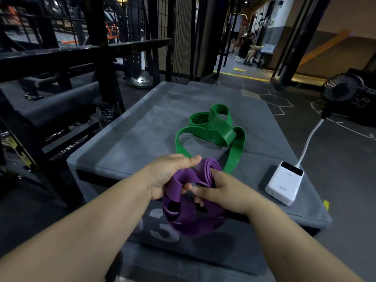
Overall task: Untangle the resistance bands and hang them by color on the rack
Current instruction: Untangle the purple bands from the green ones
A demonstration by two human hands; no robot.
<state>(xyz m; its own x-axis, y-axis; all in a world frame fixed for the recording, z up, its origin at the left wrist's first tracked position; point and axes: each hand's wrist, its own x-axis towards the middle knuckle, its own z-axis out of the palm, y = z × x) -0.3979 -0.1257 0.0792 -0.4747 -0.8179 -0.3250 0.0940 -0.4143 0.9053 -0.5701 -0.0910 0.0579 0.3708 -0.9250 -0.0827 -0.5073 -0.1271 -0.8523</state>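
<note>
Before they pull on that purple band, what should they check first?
1. Grip of left hand on purple band: ok.
2. Grip of right hand on it: ok.
3. Purple band untangled: not ok, bunched in folded loops.
4. Purple band free of green band: cannot tell, they overlap in view.
5. Green band untangled: not ok, twisted on the grey pad.
6. white power bank out of the way: ok, apart on the right.
</note>
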